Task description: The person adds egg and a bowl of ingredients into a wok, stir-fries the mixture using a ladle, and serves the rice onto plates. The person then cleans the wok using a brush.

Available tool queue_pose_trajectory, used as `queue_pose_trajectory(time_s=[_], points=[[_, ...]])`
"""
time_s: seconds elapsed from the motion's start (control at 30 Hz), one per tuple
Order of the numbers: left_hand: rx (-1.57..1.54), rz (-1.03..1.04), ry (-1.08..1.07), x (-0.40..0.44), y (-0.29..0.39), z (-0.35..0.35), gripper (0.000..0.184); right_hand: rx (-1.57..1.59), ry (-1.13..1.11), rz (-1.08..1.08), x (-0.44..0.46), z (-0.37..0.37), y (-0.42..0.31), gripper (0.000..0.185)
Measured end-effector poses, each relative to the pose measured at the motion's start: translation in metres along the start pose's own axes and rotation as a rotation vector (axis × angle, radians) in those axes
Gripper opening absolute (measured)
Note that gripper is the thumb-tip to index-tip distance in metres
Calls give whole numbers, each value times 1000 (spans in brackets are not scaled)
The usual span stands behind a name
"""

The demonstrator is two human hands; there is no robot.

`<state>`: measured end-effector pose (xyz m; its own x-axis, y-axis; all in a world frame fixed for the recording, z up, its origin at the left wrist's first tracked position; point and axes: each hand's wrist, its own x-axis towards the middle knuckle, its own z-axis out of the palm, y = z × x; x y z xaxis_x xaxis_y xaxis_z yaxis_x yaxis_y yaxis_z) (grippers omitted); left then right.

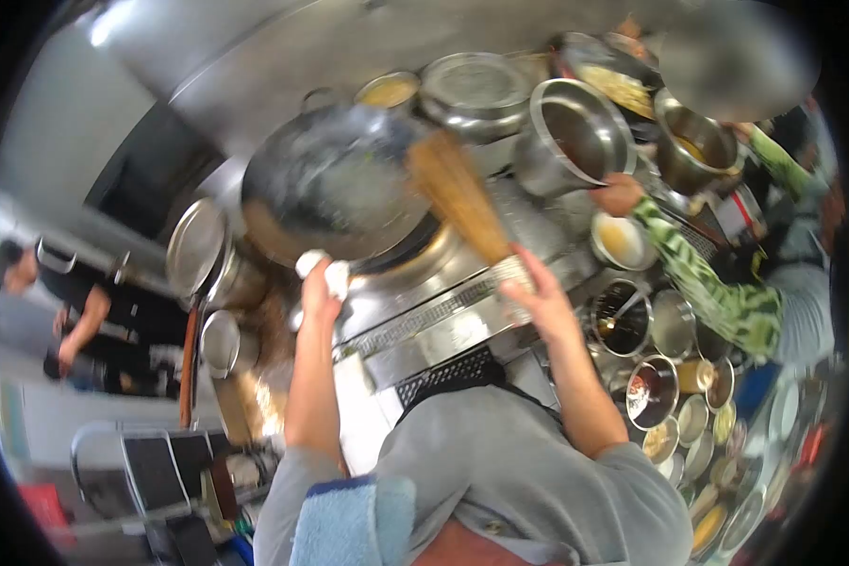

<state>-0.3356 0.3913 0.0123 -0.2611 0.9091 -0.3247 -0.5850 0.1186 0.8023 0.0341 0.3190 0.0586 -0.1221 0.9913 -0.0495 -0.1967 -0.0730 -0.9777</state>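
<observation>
A large dark wok [335, 184] sits on the stove, with some whitish steam or liquid blurred inside. My left hand [319, 288] is closed on a white cloth [337, 277] at the wok's near rim. In my right hand [538, 292] is the wrapped handle of a bamboo wok brush [457, 193]. The brush slants up and left, its bristle end over the wok's right side. Whether the bristles touch the wok is unclear because of blur.
At the right, a co-worker's hand [618, 194] in a green patterned sleeve is at a deep steel pot [575, 137]. Many ingredient bowls [652, 391] stand at the lower right. Lidded pots [198, 250] are on the left. Another person [94, 307] stands far left.
</observation>
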Motion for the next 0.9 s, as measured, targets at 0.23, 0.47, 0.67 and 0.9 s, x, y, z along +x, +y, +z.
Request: queue_pose_trajectory(time_s=[0.23,0.47,0.67,0.9], points=[[249,189,208,-11,17,-11,11,127,133,70,-2,4,-1,65],[297,232,217,-14,10,-20,14,36,60,142,-14,20,22,68],[182,98,180,-4,7,-24,9,6,145,233,-22,13,12,67],[283,247,216,-6,-12,-16,9,-265,72,24,-17,18,2,66]])
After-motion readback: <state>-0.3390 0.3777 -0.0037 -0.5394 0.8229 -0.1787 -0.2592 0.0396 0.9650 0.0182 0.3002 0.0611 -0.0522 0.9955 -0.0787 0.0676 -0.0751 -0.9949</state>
